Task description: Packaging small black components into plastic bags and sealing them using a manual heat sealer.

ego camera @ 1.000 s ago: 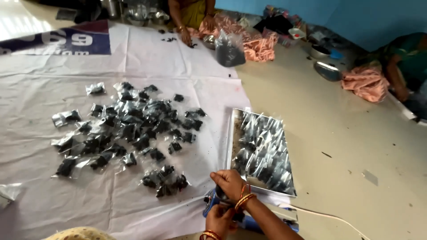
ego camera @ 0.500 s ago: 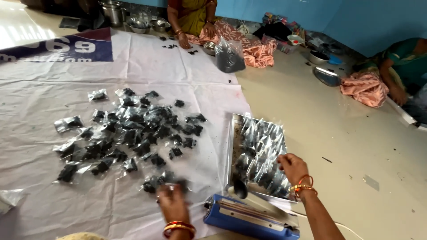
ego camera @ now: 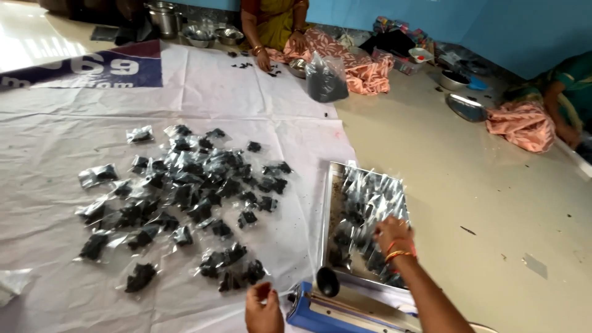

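1. So, far left of the left hand: a white sheet (ego camera: pixel 74 148) with loose clear packets (ego camera: pixel 185 191) of dark stuff spread over it. The nearest ones lie just ahead of that hand.
2. Left hand (ego camera: pixel 264 306): low at the frame edge, fingers loosely curled, thumb apart from them, nothing in it. It touches no packet.
3. Between the hands: a blue sealer (ego camera: pixel 320 311), with a black scoop (ego camera: pixel 327 280) just above it, at the tray's near rim.
4. Right hand (ego camera: pixel 390 233): palm down inside the steel tray (ego camera: pixel 330 203), fingers on the tray packets (ego camera: pixel 364 203). Can't tell if it grips one or only rests on them.
5. Containers: the tray holds a heap of clear packets with dark contents, plus dark crumbs on its bare left side. Far ahead of both hands, a clear bag (ego camera: pixel 325 79) stands part full of the same dark stuff. Steel bowls (ego camera: pixel 203 34) sit beside another person's hand (ego camera: pixel 265 61); their contents are too small to read.
6. Risks, my read: the tray packets are slick and overlapping, so a loose pinch could lift two or drop one. The right forearm passes right over the scoop and sealer, so a careless pull-back could knock the scoop. I can't tell if the tray packets are sealed; if they're open, tipping one would spill.
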